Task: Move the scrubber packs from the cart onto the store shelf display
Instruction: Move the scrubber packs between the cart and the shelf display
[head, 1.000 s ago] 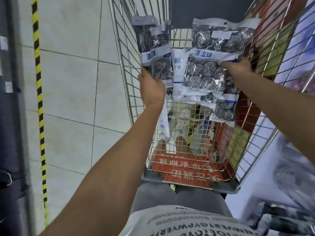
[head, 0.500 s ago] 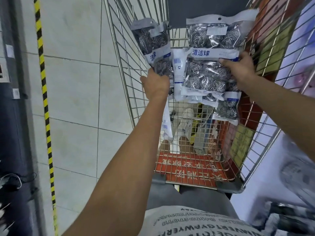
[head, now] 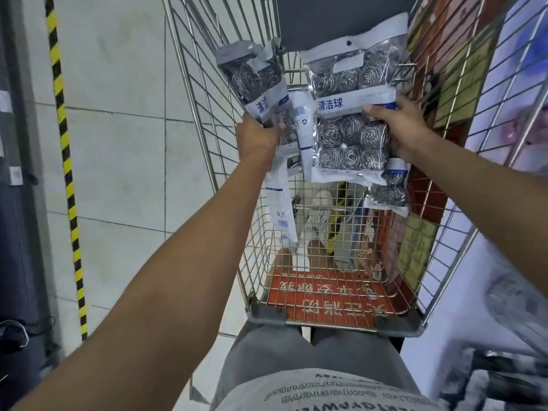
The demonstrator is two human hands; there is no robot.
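Observation:
Both hands hold clear-and-white packs of steel-wool scrubber balls above the wire cart point(head: 341, 320). My left hand point(head: 258, 137) grips a bunch of scrubber packs point(head: 255, 81) that tilts up to the left, with more white pack backs hanging below the fist. My right hand point(head: 400, 129) grips a larger bunch of scrubber packs point(head: 351, 134) by its right side, thumb across the blue-lettered label. Another pack point(head: 390, 188) dangles under that bunch. The store shelf display cannot be made out.
The cart's wire walls rise close on both sides of my hands. Its red printed floor panel point(head: 329, 301) shows below. A tiled floor point(head: 118, 143) with a yellow-black striped line point(head: 66, 161) lies to the left. Blurred goods sit at the lower right point(head: 510, 351).
Both hands with their packs stay lifted over the cart. The left bunch has tipped further to the left, and the view has shifted slightly.

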